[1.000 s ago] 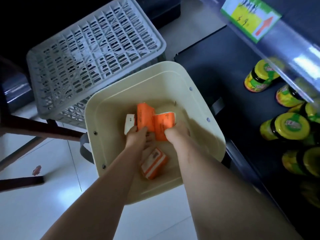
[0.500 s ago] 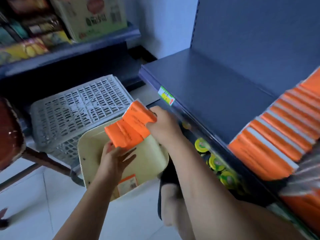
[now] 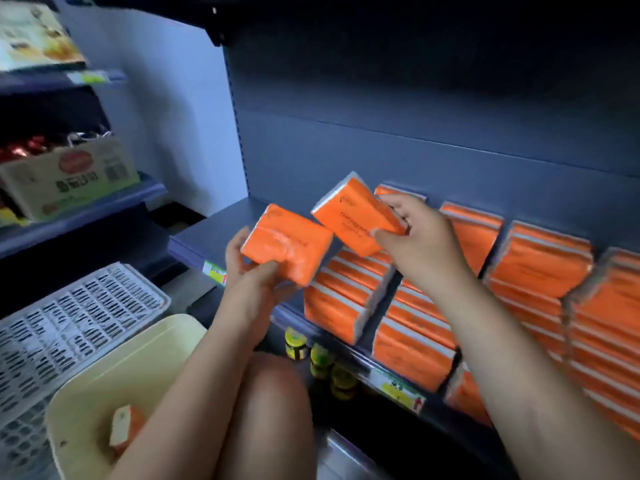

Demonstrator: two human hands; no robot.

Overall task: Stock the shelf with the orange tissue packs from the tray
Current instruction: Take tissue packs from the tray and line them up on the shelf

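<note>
My left hand (image 3: 247, 275) grips one orange tissue pack (image 3: 285, 249) from below, just above the front edge of the dark shelf (image 3: 207, 233). My right hand (image 3: 415, 237) pinches a second orange tissue pack (image 3: 353, 216), tilted, over the leftmost stack of orange packs (image 3: 346, 299) on the shelf. Several more stacks (image 3: 536, 271) fill the shelf to the right. The cream tray (image 3: 104, 382) sits at the lower left with one orange pack (image 3: 126, 426) lying inside.
A grey slotted crate (image 3: 69, 320) stands upside down behind the tray. Jars with yellow lids (image 3: 322, 362) sit on the lower shelf under the tissue packs. A cardboard box (image 3: 69, 178) rests on the left shelving. My knee (image 3: 273, 410) is between tray and shelf.
Both hands lifted the two packs out of the tray and carried them up and right to the shelf. The packs, held together before, are now apart, one in each hand.
</note>
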